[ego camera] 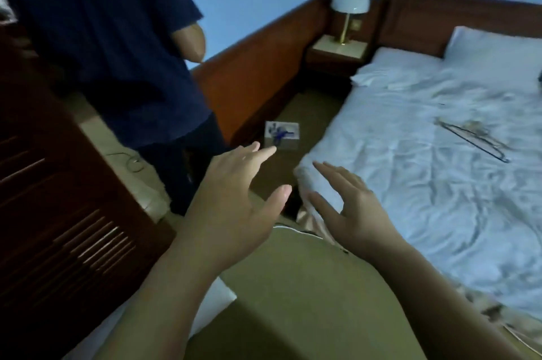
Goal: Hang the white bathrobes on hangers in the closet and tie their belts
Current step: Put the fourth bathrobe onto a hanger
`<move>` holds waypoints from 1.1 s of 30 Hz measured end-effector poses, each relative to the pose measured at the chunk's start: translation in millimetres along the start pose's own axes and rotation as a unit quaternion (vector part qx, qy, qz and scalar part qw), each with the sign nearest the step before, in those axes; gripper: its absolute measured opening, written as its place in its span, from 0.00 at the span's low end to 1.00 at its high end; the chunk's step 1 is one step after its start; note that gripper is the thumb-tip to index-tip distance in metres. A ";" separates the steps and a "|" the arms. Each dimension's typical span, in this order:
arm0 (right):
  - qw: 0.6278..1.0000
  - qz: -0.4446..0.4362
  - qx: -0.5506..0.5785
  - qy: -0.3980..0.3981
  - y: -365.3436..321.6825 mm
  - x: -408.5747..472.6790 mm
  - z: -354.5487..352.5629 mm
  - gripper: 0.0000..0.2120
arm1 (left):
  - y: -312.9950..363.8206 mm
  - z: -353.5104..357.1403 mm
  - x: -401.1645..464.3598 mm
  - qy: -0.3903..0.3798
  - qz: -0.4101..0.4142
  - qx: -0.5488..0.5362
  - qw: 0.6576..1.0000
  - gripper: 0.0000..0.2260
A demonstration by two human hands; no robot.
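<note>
Left hand (234, 198) and right hand (355, 213) both spread wide, holding nothing, near bed (410, 183) with wire hanger (475, 139) on it

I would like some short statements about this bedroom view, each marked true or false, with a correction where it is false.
1. Both hands are empty with fingers spread. True: the left hand and the right hand have nothing in their grip.
2. A thin dark wire hanger lies on the white bed sheet. True.
3. The white dome-shaded brass lamp stands on the floor. False: it stands on the small wooden bedside table.
4. The right hand is tying a bathrobe belt. False: no bathrobe is clearly visible, and the hand is free.
5. Another person in a dark blue short-sleeved shirt stands at the left. True.
</note>
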State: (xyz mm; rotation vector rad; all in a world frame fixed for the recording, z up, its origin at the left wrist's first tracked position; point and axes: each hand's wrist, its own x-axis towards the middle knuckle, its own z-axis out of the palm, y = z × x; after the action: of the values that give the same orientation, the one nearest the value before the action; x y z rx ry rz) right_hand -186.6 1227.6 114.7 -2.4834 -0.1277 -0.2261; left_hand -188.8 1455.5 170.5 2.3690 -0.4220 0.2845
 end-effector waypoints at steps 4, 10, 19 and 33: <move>0.995 0.088 -0.023 0.030 78.0 -6.6 -42.8 0.30 | 36.3 76.5 47.9 -0.046 0.082 -0.012 0.995 0.27; 0.971 0.222 -0.037 0.086 170.5 -16.4 -117.6 0.31 | 108.1 178.6 124.2 -0.119 0.155 -0.046 0.980 0.29; 0.912 0.369 -0.054 0.169 294.4 -8.3 -190.2 0.32 | 189.5 329.6 241.3 -0.236 0.251 -0.119 0.931 0.28; 0.816 0.511 -0.081 0.258 440.2 -22.9 -301.5 0.33 | 357.8 529.4 335.2 -0.366 0.363 -0.184 0.837 0.27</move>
State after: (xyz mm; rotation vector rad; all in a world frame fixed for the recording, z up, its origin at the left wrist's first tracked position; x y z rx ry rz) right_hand -184.4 694.3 87.4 -2.1854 1.4540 -0.4276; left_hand 31.8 771.4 108.1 1.7573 -1.5899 -0.3740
